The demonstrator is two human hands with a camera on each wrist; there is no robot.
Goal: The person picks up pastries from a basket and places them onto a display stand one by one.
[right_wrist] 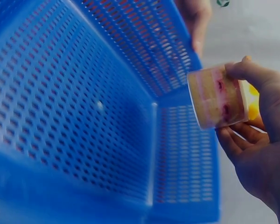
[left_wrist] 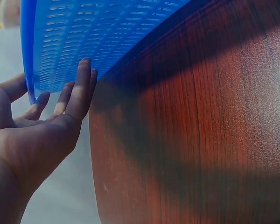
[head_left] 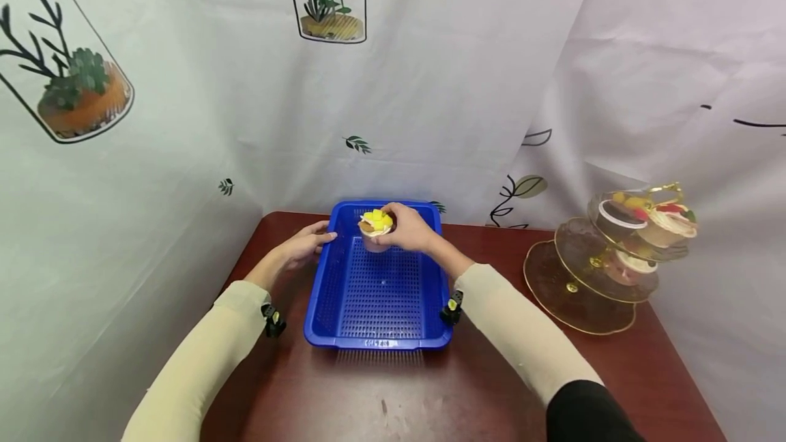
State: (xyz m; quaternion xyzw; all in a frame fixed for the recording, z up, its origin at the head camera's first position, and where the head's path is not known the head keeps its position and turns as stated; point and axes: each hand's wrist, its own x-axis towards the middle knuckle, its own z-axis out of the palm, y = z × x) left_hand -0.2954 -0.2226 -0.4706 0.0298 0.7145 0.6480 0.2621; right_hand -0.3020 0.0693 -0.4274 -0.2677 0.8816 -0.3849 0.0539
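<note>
My right hand (head_left: 410, 227) grips a clear cup of layered cake (right_wrist: 218, 97) around its sides. Yellow cubes and cream top this cake cup (head_left: 376, 225), which is upright above the far part of a blue plastic basket (head_left: 316, 299). In the right wrist view the pink and tan layers show through the cup wall. My left hand (head_left: 301, 246) holds the basket's left rim near the far corner, the thumb at the rim. Seen from the left wrist, the left hand (left_wrist: 42, 126) has its other fingers along the outside of the perforated wall.
On the table's right stands a tiered clear stand (head_left: 586, 322) with gold edges. It carries several dessert cups, among them a fruit-topped cup (head_left: 666, 227) and a pink cup (head_left: 629, 268). A white printed cloth (head_left: 430, 108) hangs behind the dark red table (head_left: 491, 387).
</note>
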